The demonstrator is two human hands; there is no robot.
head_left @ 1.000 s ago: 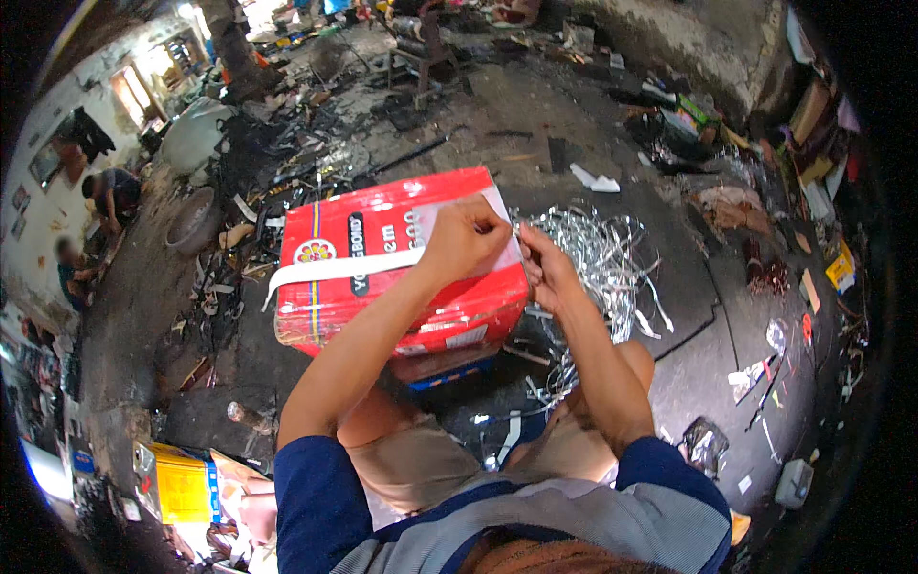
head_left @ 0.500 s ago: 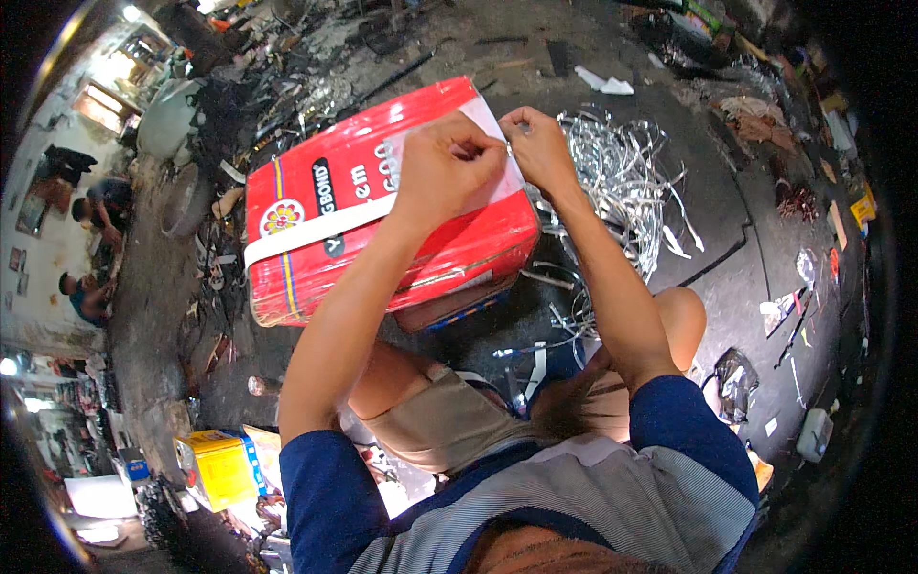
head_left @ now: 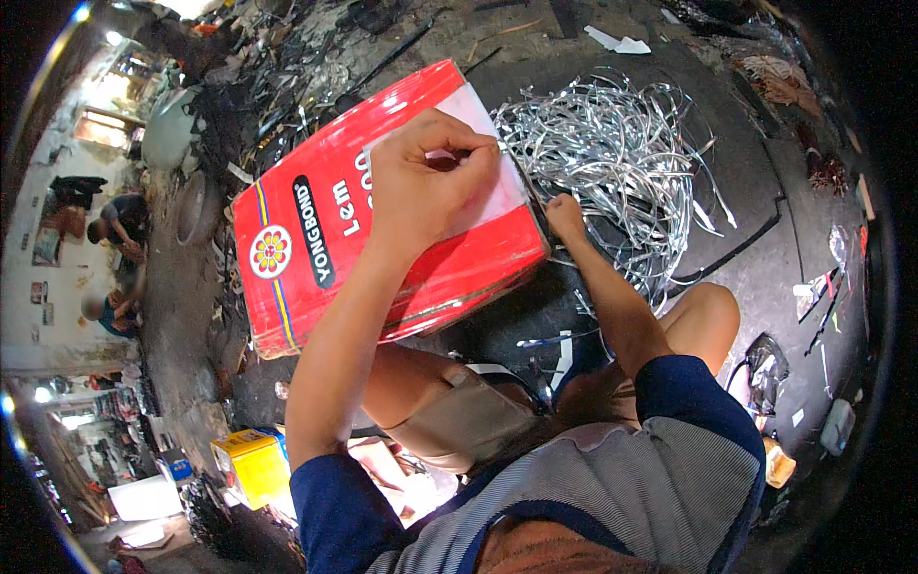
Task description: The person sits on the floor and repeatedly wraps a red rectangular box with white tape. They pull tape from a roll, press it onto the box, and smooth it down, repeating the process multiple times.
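Observation:
A red cardboard box with a flower emblem, wrapped in shiny clear film, stands in front of me. Above its right part, over a pale whitish panel, is my left hand. Its thumb and fingertips are pinched together; what they hold, if anything, is too small to make out. My right hand is closed beside the box's right edge, at the near side of a tangled heap of silvery strips. Its fingers are mostly hidden, and I cannot see what is in them.
Scraps and dark debris litter the floor beyond the box. A yellow carton stands at lower left. Two people sit by the far left wall. To my right lie a black plastic bag and a white plastic container.
The white strip that lay across the box top is gone from there. My right hand has moved from the box's far right corner toward me, down its right side. My left hand stays pinched.

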